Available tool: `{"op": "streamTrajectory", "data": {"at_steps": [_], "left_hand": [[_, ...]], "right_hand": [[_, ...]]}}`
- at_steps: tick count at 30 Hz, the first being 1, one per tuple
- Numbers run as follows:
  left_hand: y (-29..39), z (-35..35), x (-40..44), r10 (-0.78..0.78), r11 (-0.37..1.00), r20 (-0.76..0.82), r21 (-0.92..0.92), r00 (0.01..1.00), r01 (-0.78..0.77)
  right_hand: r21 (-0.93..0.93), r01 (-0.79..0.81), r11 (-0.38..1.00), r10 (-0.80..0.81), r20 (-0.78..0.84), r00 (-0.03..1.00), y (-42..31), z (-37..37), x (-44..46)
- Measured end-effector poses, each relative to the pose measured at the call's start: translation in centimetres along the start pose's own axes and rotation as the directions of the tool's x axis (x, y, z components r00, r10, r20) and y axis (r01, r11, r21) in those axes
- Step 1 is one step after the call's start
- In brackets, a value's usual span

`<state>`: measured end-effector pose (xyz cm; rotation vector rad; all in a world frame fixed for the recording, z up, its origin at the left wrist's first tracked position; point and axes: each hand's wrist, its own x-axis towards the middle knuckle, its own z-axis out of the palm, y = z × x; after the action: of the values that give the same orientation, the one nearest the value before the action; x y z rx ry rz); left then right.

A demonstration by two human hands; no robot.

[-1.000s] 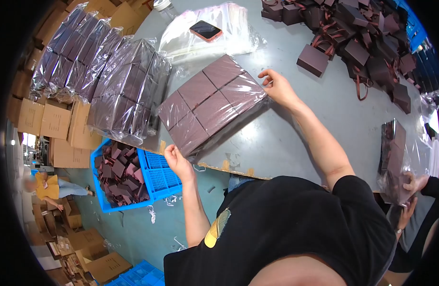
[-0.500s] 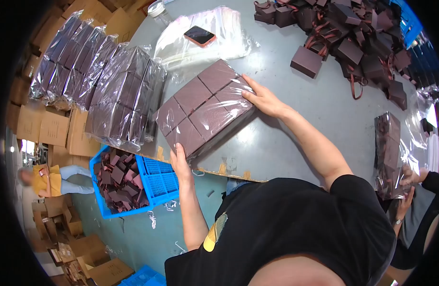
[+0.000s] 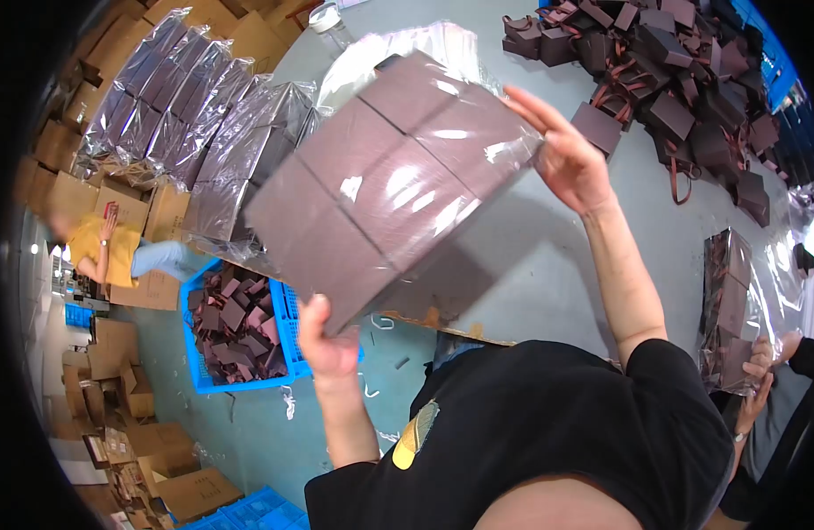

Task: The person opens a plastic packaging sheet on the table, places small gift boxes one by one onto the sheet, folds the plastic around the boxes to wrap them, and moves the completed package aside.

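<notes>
A clear-wrapped pack of dark brown boxes [image 3: 380, 177] is lifted off the grey table and tilted, its top turned toward me. My left hand [image 3: 329, 346] grips its near left corner, the thumb on top and the other fingers hidden beneath. At the opposite end, my right hand [image 3: 573, 163] supports the right corner with fingers stretched along the edge. Under the pack, its shadow falls on the table [image 3: 548, 283]. Beyond it lies a stack of clear plastic bags [image 3: 447, 49], partly covered by the pack.
Several wrapped packs [image 3: 190, 115] stand in a row at the left. Loose dark boxes with ribbons [image 3: 681, 97] are heaped at the back right. A blue crate [image 3: 197, 375] of boxes sits below the table edge. At right, a co-worker's hands [image 3: 759, 371] hold another wrapped pack [image 3: 725, 305].
The pack has risen from the table toward me with both hands, and now hides most of the phone on the bags. The person in yellow at left has moved.
</notes>
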<state>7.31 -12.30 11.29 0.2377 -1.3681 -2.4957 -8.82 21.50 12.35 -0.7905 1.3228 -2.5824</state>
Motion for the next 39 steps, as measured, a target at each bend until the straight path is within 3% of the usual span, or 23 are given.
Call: {"op": "streamTrajectory", "data": {"at_steps": [1, 4, 5, 6, 9, 12, 15, 18, 21, 24, 25, 28, 30, 32, 33, 36, 39], "left_hand": [[1.5, -0.1, 0.2, -0.002, 0.997, 0.015, -0.082, 1.000, 0.003], [6.3, 1.3, 0.9, 0.035, 0.982, -0.084, -0.181, 0.996, -0.050], [7.9, 2.4, 1.3, 0.071, 0.983, -0.182, -0.154, 0.981, -0.100], [9.1, 3.2, 2.1, 0.109, 0.981, -0.277, -0.123, 0.955, -0.148], [11.3, 2.1, 6.8, 0.220, 0.957, -0.158, -0.157, 0.963, -0.245], [12.4, -0.7, 13.4, 0.267, 0.964, -0.236, 0.052, 0.934, -0.262], [13.5, -0.5, 13.9, 0.207, 0.962, -0.292, 0.236, 0.934, -0.140], [14.4, -2.9, 13.2, 0.235, 0.879, -0.175, 0.457, 0.956, -0.133], [14.1, -4.2, 12.3, 0.215, 0.765, -0.160, 0.641, 0.963, -0.065], [12.3, 0.0, 9.8, 0.706, 0.171, 0.091, 0.940, 0.703, -0.294], [12.2, -0.9, 10.2, 0.810, -0.294, 0.284, 0.954, 0.514, -0.064], [12.2, 3.5, 9.9, 0.513, -0.742, 0.576, 0.670, 0.636, -0.008], [12.0, 3.9, 12.1, 0.389, -0.824, 0.565, 0.567, 0.728, 0.001], [14.1, -1.4, 17.6, 0.307, -0.650, 0.582, 0.706, 0.753, -0.281], [14.5, -2.5, 19.1, 0.315, -0.659, 0.588, 0.700, 0.745, -0.274], [14.9, -2.2, 20.0, 0.324, -0.689, 0.544, 0.696, 0.774, -0.201], [12.1, 3.2, 15.4, 0.458, -0.821, 0.447, 0.544, 0.768, 0.173]], "right_hand": [[0.042, 0.041, 0.998, -0.044, 0.070, 0.997, -0.8, 1.0, 0.9], [-0.110, 0.211, 0.971, -0.203, 0.082, 0.976, -1.3, 3.2, 2.5], [-0.170, 0.221, 0.960, -0.208, 0.089, 0.974, -1.1, 3.2, 2.1], [-0.137, 0.146, 0.980, -0.141, 0.043, 0.989, -0.6, 2.7, 1.5], [-0.061, -0.050, 0.997, 0.045, -0.087, 0.995, 2.3, -0.2, -1.4], [-0.081, -0.211, 0.974, 0.188, -0.229, 0.955, 4.6, -1.9, -4.6], [-0.136, -0.345, 0.929, 0.287, -0.327, 0.900, 5.3, -3.3, -7.0], [-0.084, -0.397, 0.914, 0.342, -0.369, 0.864, 5.6, -5.2, -9.6], [-0.032, -0.414, 0.910, 0.371, -0.386, 0.845, 6.0, -6.1, -10.7], [-0.090, -0.443, 0.892, 0.383, -0.369, 0.847, 5.7, -5.3, -10.2], [-0.126, -0.453, 0.883, 0.384, -0.361, 0.850, 6.3, -5.4, -10.3], [-0.153, -0.466, 0.872, 0.379, -0.391, 0.838, 6.7, -5.9, -10.6], [-0.096, -0.444, 0.891, 0.381, -0.376, 0.845, 6.7, -6.6, -11.0], [-0.085, -0.430, 0.899, 0.370, -0.378, 0.849, 5.8, -6.3, -11.2], [-0.093, -0.438, 0.894, 0.374, -0.383, 0.845, 6.2, -6.2, -11.2], [-0.198, -0.505, 0.840, 0.416, -0.361, 0.835, 4.5, -5.7, -11.0], [-0.473, -0.317, 0.822, 0.142, -0.369, 0.919, 2.5, -8.7, -10.4]]}}
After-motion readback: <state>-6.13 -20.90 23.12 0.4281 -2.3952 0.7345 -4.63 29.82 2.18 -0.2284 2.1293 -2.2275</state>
